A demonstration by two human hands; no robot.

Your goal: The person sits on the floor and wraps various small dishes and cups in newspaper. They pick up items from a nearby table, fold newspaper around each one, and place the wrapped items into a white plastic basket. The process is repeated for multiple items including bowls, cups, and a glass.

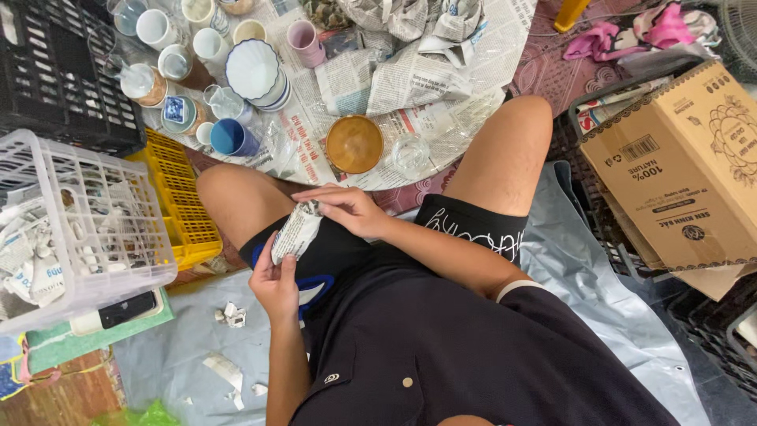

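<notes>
Over my lap I hold a small object wrapped in newspaper [296, 231]. My left hand [275, 284] grips its lower end from below. My right hand [347, 209] pinches the paper at its top end. What is inside the wrapping is hidden. Just beyond my knees, on a round surface covered in newspaper [441, 95], stand a brown bowl [354, 143] and a clear glass [411, 153].
Several cups, glasses and a stack of white fluted bowls [254, 72] crowd the far left. A white plastic basket [71, 221] with wrapped items and a yellow crate [183, 207] stand at my left. A cardboard box [678, 166] lies at my right. Paper scraps [231, 315] dot the grey tarp.
</notes>
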